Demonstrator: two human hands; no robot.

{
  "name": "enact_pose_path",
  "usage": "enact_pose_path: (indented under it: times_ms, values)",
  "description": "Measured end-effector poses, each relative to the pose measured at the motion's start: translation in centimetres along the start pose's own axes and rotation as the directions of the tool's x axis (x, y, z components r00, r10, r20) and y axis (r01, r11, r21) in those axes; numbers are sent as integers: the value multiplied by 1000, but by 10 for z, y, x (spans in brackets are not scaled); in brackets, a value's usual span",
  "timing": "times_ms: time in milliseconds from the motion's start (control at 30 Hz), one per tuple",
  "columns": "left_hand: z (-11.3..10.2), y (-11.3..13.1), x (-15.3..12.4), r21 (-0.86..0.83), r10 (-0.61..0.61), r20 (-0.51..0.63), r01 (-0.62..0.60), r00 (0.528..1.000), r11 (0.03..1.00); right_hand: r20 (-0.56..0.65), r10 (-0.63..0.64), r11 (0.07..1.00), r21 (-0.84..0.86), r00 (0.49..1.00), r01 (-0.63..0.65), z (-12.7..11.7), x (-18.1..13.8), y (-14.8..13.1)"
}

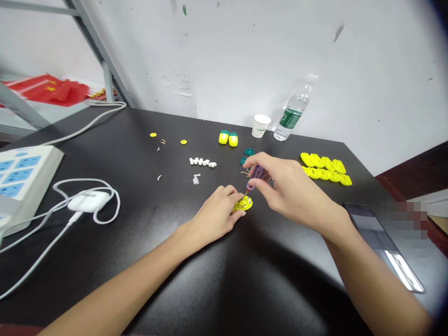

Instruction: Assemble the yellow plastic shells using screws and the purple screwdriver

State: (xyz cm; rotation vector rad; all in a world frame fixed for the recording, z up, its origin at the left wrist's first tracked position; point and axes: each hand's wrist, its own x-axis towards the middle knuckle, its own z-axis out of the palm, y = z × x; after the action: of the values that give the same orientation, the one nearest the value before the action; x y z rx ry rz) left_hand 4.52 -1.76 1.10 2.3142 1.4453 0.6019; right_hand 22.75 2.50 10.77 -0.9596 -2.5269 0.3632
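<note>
My left hand (221, 211) is closed on a small yellow plastic shell (247, 203), pinning it to the black table with its hollow side up. Small parts show inside the shell, too tiny to name. In my right hand (285, 186) is a screwdriver with a purple see-through handle (258, 174), gripped between thumb and fingers. Its thin shaft slants down and the tip meets the inside of the shell. Dark green plastic pieces (249, 151) lie just beyond my right hand, partly hidden by it. Thin brass-coloured strips (245, 173) lie beside them.
Yellow shells (324, 163) stand in two rows at right, above a phone (383, 245). White parts (202, 162), yellow rings (184, 142) and two yellow-green assembled pieces (228, 138) lie farther back. A paper cup (261, 126) and bottle (292, 114) stand by the wall. Cables and a power strip (30, 186) occupy the left.
</note>
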Motion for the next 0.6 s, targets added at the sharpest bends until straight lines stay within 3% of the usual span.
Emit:
enact_pose_path:
  times_ms: [333,467,600]
  values:
    - [1,0,1,17,6,-2,-6,1000,1000,-59,89,989,-110,994,-95,6,5,-1]
    - [2,-1,1,16,8,-9,-8,1000,1000,-76,151,958,-236,986,-165,13,8,-2]
    - [1,0,1,4,18,-6,-18,1000,1000,-28,86,978,-186,996,-90,13,6,-5]
